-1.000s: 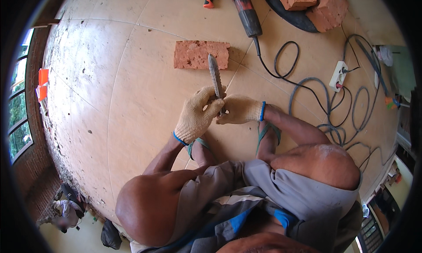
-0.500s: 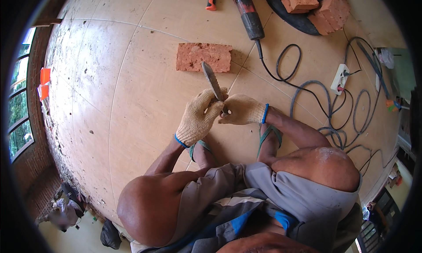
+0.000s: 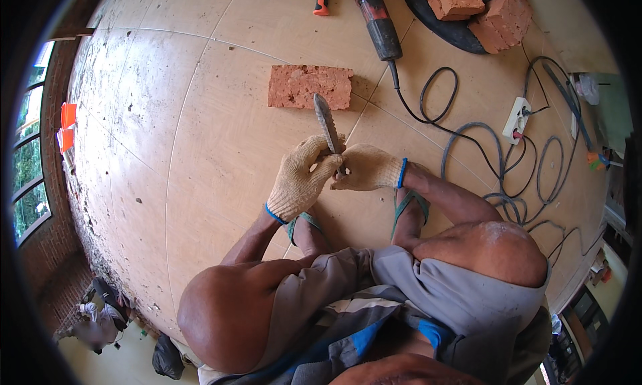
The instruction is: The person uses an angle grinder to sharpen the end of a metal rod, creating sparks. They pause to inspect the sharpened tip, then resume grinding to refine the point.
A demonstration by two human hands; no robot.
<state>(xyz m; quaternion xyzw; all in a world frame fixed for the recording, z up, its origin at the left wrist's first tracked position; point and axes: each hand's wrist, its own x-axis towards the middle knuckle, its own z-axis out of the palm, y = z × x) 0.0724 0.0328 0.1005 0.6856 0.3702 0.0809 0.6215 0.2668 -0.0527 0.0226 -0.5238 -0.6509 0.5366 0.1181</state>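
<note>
Both my hands wear cream knitted gloves with blue cuffs and meet above the floor between my knees. My left hand pinches the lower part of a grey, dusty knife-like blade with a rounded tip and a notched edge. The blade points away from me, its tip overlapping the near edge of a red brick in view; contact cannot be told. My right hand is closed at the tool's lower end, most of which the gloves hide. The brick lies flat on the tiles ahead of my hands.
An angle grinder lies beyond the brick, its black cable running right to a white power strip. Several coiled cables lie there. Farther off are an orange-and-black handle and bricks on a black pan. Another person is at lower left.
The blade has turned slightly, its tip shifting a little to the right. Both hands keep nearly the same place and grip; the brick has not moved.
</note>
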